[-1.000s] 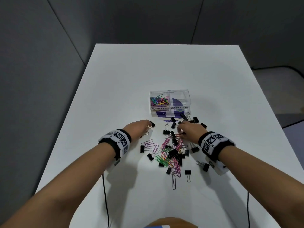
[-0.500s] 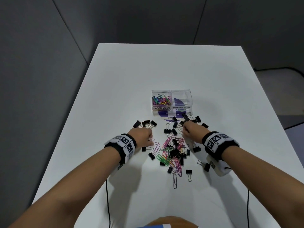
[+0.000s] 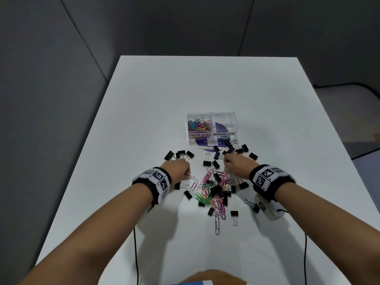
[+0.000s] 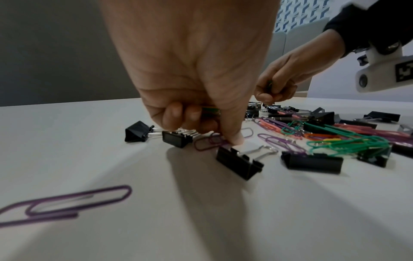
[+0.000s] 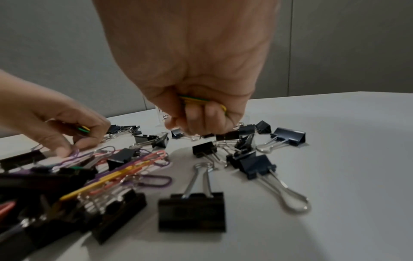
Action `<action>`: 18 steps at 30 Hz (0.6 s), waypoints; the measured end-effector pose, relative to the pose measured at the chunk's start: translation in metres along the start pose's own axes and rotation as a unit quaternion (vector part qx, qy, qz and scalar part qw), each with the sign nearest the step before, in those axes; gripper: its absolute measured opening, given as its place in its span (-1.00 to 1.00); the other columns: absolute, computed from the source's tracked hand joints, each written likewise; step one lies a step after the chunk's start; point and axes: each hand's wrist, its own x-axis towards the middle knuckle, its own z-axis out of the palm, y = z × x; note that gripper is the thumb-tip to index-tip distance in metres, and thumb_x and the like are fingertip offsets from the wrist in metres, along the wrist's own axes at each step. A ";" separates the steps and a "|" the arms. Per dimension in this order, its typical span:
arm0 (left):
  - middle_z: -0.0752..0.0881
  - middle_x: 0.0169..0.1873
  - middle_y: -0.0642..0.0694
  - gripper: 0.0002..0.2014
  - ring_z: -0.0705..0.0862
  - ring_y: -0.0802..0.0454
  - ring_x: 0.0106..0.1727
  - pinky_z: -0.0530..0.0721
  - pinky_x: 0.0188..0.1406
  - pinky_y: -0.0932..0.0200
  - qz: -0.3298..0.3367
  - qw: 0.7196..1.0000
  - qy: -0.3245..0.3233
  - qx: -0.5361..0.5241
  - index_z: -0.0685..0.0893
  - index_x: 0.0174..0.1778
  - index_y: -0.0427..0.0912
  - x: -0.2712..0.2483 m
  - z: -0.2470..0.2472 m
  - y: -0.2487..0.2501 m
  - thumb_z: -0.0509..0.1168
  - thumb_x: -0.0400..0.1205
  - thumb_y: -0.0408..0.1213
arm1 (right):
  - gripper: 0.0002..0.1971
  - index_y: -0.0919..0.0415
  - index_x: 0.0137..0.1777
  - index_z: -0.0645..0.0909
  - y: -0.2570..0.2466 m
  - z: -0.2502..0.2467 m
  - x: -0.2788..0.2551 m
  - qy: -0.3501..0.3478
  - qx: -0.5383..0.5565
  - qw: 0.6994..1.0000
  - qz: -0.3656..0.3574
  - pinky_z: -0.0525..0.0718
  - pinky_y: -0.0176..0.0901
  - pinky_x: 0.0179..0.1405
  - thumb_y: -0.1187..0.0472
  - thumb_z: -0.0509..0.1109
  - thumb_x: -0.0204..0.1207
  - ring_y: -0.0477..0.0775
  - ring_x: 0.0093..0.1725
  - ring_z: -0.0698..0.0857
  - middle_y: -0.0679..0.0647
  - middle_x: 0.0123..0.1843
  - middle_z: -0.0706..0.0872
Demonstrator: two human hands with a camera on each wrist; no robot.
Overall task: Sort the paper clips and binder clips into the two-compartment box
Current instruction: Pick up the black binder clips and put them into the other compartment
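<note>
- My left hand (image 3: 178, 168) is curled over the table (image 3: 144, 99); its grip holds green and yellow paper clips (image 4: 211, 109), and one fingertip presses a purple paper clip (image 4: 210, 142) flat.
- My right hand (image 3: 236, 165) has its grip closed on a few green and yellow clips (image 5: 201, 99), its fingertips down among black binder clips (image 5: 288, 136).
- The two-compartment box (image 3: 212, 128) sits near the table's middle, beyond both hands; coloured paper clips fill its left compartment, labelled PAPER CLIPS.
- The mixed pile (image 3: 213, 190) lies between my wrists, toward the near edge.
- A small cluster of binder clips (image 3: 180, 155) lies just beyond my left hand.
</note>
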 end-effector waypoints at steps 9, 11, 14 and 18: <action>0.63 0.24 -0.10 -0.77 0.62 -0.08 0.26 0.57 0.13 0.09 0.023 0.999 0.031 0.033 0.59 0.23 -0.19 0.000 0.006 0.002 0.15 0.70 -0.29 | -0.77 0.20 0.16 0.55 -0.013 0.012 0.002 0.009 -0.091 0.996 -0.018 0.63 -0.02 0.07 0.10 0.28 0.60 0.14 0.11 0.68 0.11 0.16 0.68; 0.63 0.25 -0.12 -0.75 0.60 -0.09 0.29 0.57 0.16 0.06 0.023 0.999 0.030 0.035 0.59 0.25 -0.19 0.000 0.007 0.003 0.14 0.70 -0.31 | -0.81 0.20 0.13 0.56 -0.018 0.015 0.006 0.013 -0.096 0.995 -0.009 0.64 -0.01 0.06 0.14 0.27 0.61 0.15 0.10 0.68 0.11 0.16 0.69; 0.63 0.25 -0.15 -0.73 0.57 -0.10 0.31 0.55 0.24 0.04 0.028 0.999 0.025 0.004 0.59 0.28 -0.22 -0.001 0.008 0.000 0.11 0.71 -0.34 | -0.80 0.25 0.11 0.58 -0.020 0.017 0.010 0.010 -0.118 0.993 0.008 0.64 -0.01 0.05 0.15 0.26 0.62 0.17 0.09 0.70 0.15 0.14 0.70; 0.59 0.20 -0.19 -0.75 0.59 -0.10 0.20 0.51 0.22 0.11 0.012 0.995 0.044 -0.092 0.57 0.21 -0.27 -0.013 0.004 -0.020 0.05 0.71 -0.37 | -0.81 0.26 0.10 0.57 -0.017 0.018 0.010 0.012 -0.125 0.992 0.011 0.66 0.02 0.04 0.20 0.19 0.63 0.17 0.06 0.68 0.17 0.15 0.68</action>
